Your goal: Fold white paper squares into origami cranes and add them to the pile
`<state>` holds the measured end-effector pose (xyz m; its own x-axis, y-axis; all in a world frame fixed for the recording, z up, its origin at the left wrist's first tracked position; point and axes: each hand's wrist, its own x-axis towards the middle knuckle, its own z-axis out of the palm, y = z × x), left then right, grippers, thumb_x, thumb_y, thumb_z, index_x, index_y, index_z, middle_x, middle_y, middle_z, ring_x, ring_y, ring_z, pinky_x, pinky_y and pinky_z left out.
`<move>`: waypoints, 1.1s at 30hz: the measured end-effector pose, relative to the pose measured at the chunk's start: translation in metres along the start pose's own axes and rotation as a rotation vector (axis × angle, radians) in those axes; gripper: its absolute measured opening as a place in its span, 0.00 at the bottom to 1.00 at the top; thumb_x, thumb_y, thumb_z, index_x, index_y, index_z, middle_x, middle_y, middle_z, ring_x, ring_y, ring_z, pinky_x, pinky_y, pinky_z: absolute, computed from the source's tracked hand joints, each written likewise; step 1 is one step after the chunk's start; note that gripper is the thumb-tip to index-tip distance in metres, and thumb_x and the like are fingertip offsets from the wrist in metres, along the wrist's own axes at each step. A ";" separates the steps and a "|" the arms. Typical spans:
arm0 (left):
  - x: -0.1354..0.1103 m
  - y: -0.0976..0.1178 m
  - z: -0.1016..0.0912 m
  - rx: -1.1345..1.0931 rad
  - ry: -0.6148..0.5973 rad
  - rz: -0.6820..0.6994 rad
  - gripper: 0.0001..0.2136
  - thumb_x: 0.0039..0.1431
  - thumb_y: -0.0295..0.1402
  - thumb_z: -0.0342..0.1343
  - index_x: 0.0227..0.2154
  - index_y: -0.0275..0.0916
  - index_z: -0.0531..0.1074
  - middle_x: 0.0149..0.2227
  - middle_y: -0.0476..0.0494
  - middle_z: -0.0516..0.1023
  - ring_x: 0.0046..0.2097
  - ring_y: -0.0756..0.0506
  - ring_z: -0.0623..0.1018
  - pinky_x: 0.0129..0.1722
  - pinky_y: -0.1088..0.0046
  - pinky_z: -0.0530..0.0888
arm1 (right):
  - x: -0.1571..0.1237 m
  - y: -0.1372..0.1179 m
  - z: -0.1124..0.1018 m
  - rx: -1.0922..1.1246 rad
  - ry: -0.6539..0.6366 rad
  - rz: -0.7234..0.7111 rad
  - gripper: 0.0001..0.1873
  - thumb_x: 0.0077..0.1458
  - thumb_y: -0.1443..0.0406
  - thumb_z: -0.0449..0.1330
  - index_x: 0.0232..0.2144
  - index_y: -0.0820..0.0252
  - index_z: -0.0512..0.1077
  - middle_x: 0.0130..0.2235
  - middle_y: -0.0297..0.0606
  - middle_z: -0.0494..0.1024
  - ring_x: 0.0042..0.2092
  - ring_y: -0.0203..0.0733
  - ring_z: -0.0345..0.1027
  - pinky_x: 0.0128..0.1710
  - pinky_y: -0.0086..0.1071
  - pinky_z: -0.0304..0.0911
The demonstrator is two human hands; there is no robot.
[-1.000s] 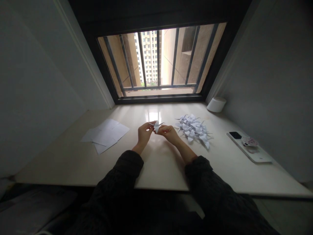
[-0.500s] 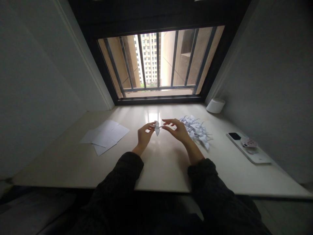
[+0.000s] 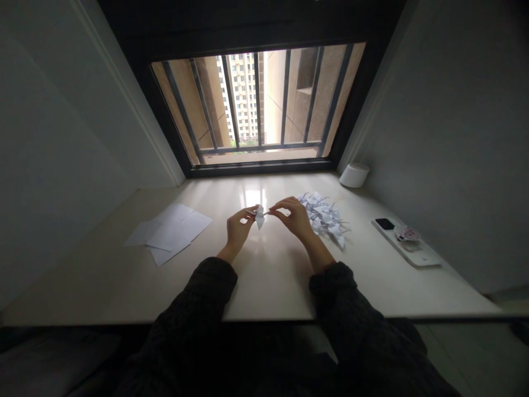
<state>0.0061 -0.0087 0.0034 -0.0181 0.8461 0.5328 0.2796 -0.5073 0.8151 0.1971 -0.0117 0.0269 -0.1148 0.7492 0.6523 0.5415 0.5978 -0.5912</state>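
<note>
Between my two hands is a white folded paper crane, held a little above the pale sill. My left hand grips its body between thumb and fingers. From the other side, my right hand pinches the thin point that sticks out of the crane with thumb and forefinger. A heap of folded paper cranes lies just right of my right hand, partly hidden behind it. Flat sheets of white paper lie overlapping to the left of my left hand.
A white rounded container stands at the back right against the wall. Nearer on the right lies a white phone with a round grip on its back. A barred window with a dark frame closes off the back of the sill.
My right thumb and forefinger have closed on the crane's thin point; before, the fingers were apart. The whole view has shifted slightly, so the scene sits further left.
</note>
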 end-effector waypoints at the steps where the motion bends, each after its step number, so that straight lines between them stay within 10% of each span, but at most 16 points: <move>1: 0.000 0.000 0.000 -0.001 -0.006 0.003 0.11 0.51 0.33 0.60 0.39 0.42 0.78 0.41 0.43 0.80 0.34 0.47 0.76 0.35 0.70 0.74 | 0.000 0.000 0.000 -0.008 -0.009 -0.001 0.06 0.53 0.58 0.62 0.30 0.50 0.79 0.34 0.36 0.80 0.40 0.46 0.68 0.44 0.40 0.62; 14: 0.001 -0.006 0.000 0.001 -0.148 -0.043 0.27 0.49 0.33 0.63 0.55 0.46 0.67 0.37 0.46 0.80 0.35 0.48 0.78 0.35 0.72 0.74 | 0.002 0.000 -0.006 -0.164 -0.040 -0.027 0.05 0.52 0.60 0.63 0.29 0.50 0.79 0.33 0.36 0.80 0.41 0.46 0.66 0.42 0.39 0.61; 18: 0.000 -0.004 0.001 0.004 -0.202 -0.059 0.37 0.47 0.36 0.65 0.60 0.49 0.57 0.39 0.47 0.80 0.36 0.48 0.79 0.38 0.70 0.74 | 0.005 0.008 -0.042 -0.261 0.021 -0.010 0.05 0.50 0.58 0.65 0.28 0.51 0.79 0.34 0.36 0.80 0.41 0.47 0.66 0.42 0.40 0.61; 25: -0.003 -0.008 0.005 0.074 -0.291 -0.089 0.23 0.51 0.38 0.62 0.52 0.48 0.68 0.38 0.48 0.80 0.35 0.48 0.78 0.37 0.70 0.74 | 0.010 0.057 -0.139 -0.475 0.033 0.001 0.11 0.51 0.53 0.62 0.29 0.52 0.79 0.34 0.37 0.80 0.41 0.48 0.66 0.45 0.43 0.59; 33: -0.004 -0.007 0.006 0.155 -0.332 -0.090 0.19 0.52 0.40 0.60 0.48 0.47 0.71 0.33 0.50 0.81 0.33 0.49 0.77 0.36 0.71 0.72 | -0.009 0.120 -0.146 -0.647 -0.062 0.098 0.10 0.52 0.55 0.62 0.28 0.53 0.80 0.36 0.39 0.80 0.42 0.49 0.63 0.42 0.41 0.57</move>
<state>0.0104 -0.0078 -0.0057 0.2562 0.9059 0.3373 0.4332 -0.4195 0.7977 0.3844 0.0118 0.0198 -0.0773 0.8180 0.5700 0.9411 0.2487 -0.2292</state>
